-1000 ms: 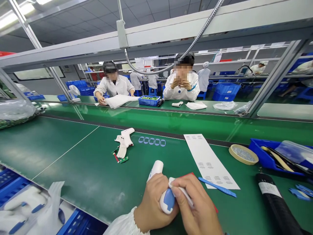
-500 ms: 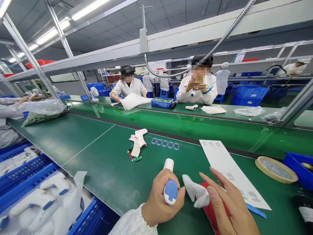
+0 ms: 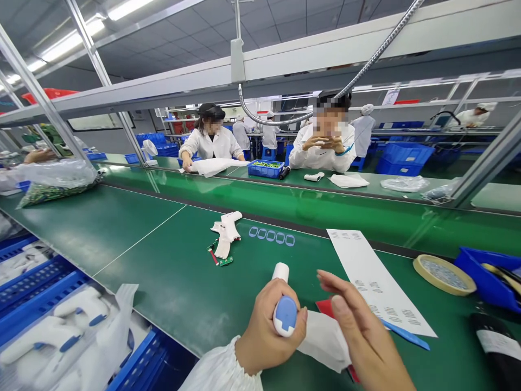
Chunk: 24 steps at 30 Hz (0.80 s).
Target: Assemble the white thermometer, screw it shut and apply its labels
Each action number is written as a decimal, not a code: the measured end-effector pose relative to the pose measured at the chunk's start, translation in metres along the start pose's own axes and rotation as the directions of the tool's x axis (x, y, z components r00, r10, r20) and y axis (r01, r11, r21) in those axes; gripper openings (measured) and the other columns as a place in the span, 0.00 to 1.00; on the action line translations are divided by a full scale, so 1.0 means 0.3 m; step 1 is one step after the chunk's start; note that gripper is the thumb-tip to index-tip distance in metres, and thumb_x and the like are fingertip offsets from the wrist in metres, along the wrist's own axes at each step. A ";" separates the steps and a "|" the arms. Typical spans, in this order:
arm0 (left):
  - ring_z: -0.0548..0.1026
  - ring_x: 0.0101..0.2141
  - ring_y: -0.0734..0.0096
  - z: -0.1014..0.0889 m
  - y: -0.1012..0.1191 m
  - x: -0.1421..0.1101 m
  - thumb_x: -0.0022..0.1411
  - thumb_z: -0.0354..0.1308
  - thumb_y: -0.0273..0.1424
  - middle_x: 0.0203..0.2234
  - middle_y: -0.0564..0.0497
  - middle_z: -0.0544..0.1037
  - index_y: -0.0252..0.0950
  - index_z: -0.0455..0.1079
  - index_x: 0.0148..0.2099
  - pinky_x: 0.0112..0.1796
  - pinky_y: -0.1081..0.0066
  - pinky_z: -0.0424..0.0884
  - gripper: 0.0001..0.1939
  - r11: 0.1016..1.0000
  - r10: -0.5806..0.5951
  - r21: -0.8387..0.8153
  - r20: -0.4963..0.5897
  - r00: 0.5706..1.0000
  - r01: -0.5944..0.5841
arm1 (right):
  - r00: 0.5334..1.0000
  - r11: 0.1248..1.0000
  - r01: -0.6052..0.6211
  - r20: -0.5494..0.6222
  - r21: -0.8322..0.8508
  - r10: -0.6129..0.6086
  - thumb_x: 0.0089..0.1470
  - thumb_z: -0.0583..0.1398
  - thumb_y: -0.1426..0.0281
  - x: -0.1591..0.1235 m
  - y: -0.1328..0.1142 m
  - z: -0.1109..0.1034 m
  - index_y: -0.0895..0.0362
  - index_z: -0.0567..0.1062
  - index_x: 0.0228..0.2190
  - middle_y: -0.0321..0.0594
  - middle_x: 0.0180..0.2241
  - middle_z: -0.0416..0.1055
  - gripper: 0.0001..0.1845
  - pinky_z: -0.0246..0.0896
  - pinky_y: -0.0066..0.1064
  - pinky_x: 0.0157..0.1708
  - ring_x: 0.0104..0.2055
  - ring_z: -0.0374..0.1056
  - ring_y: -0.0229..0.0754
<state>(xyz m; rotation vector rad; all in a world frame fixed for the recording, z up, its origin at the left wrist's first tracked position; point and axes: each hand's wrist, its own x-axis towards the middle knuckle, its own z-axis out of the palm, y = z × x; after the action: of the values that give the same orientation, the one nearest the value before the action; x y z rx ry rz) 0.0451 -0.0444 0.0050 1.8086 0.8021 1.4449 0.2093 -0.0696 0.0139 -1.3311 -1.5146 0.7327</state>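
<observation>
My left hand (image 3: 266, 334) is closed around a white handheld thermometer with a blue end cap (image 3: 284, 314); its white tip points away from me. My right hand (image 3: 362, 334) hovers just to the right with fingers stretched out and apart, above a white cloth (image 3: 323, 342) that lies on a red pad (image 3: 325, 307). The cloth touches the underside of my palm; I cannot tell if it is gripped. Farther out on the green mat lie an opened white thermometer shell with a green circuit board (image 3: 223, 239) and a row of small blue rings (image 3: 271, 237).
A white label sheet (image 3: 376, 282), a blue plastic stick (image 3: 407, 335), a tape roll (image 3: 443, 274), a blue bin (image 3: 490, 274) and a black cylinder (image 3: 494, 347) lie to the right. Blue crates with white thermometers (image 3: 61, 331) sit at left. Other workers sit across the conveyor (image 3: 325, 203).
My right hand let the cloth away from the thermometer and opened; the cloth dropped lower onto the red pad. The view swung left.
</observation>
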 end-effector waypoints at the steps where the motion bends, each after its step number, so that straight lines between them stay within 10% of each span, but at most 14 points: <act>1: 0.64 0.26 0.73 0.002 -0.001 0.000 0.56 0.55 0.25 0.24 0.55 0.65 0.38 0.58 0.31 0.30 0.72 0.61 0.07 1.000 0.010 -0.004 0.010 1.000 -0.010 | 0.996 0.999 -0.014 0.086 0.039 0.011 0.60 0.51 0.51 -0.006 -0.010 0.018 0.45 0.64 0.54 0.39 0.56 0.61 0.24 0.67 0.28 0.47 0.55 0.62 0.44; 6: 0.63 0.24 0.74 0.008 -0.014 -0.002 0.54 0.52 0.25 0.22 0.56 0.66 0.38 0.57 0.30 0.27 0.73 0.59 0.05 0.989 0.111 0.095 0.013 0.994 -0.112 | 0.918 0.941 -0.190 0.391 0.279 0.070 0.60 0.51 0.49 -0.024 -0.060 0.135 0.45 0.51 0.60 0.35 0.63 0.46 0.32 0.46 0.31 0.61 0.64 0.44 0.38; 16: 0.67 0.26 0.69 0.016 -0.018 0.000 0.57 0.46 0.24 0.24 0.51 0.70 0.37 0.60 0.33 0.26 0.71 0.63 0.04 0.866 0.321 0.409 -0.010 0.947 -0.289 | 0.998 0.863 -0.043 -0.019 0.504 0.061 0.62 0.52 0.55 -0.033 -0.086 0.237 0.51 0.72 0.45 0.38 0.47 0.69 0.18 0.61 0.27 0.53 0.51 0.64 0.40; 24: 0.66 0.24 0.73 0.003 -0.014 -0.017 0.57 0.48 0.24 0.24 0.55 0.69 0.39 0.62 0.32 0.26 0.74 0.62 0.05 0.946 0.125 0.308 -0.056 0.991 -0.102 | 0.929 0.639 -0.355 0.179 0.683 0.324 0.51 0.54 0.40 0.004 -0.123 0.251 0.56 0.75 0.43 0.44 0.43 0.71 0.35 0.61 0.40 0.51 0.48 0.65 0.51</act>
<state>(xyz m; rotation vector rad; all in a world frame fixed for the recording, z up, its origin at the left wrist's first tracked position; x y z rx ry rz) 0.0448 -0.0461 -0.0013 2.0699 1.0205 1.5364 0.1257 -0.0655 0.0196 -0.9882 -0.8306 1.4276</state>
